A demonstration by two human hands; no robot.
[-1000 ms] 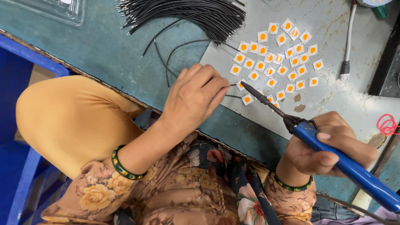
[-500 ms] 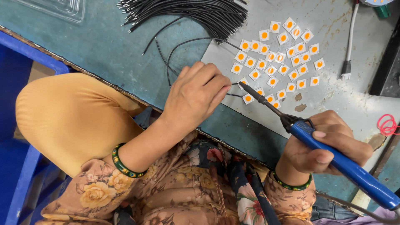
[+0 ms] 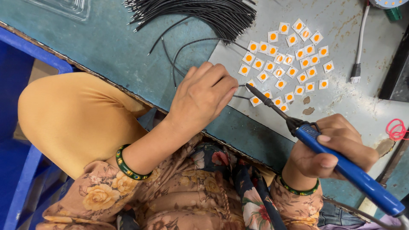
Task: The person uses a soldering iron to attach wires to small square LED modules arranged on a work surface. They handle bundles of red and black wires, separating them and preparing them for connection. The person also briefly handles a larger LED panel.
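My right hand [image 3: 330, 149] grips a blue-handled soldering iron [image 3: 341, 164], whose dark tip reaches up-left to the edge of a cluster of small white square chips with orange centres [image 3: 289, 64]. My left hand [image 3: 202, 98] rests on the green tabletop [image 3: 106, 47] just left of the tip, fingers curled over thin black wires [image 3: 179, 55]; what the fingertips pinch is hidden. The chips lie on a grey metal sheet [image 3: 341, 98].
A bundle of black wires [image 3: 200, 10] lies at the table's far side. A white cable with a plug [image 3: 357, 68] runs down at right, and a red wire loop [image 3: 398, 130] sits at the right edge. A clear plastic tray [image 3: 64, 6] is top left.
The soldering iron's tip has shifted slightly left, closer to my left hand's fingertips. My left hand has stayed in place.
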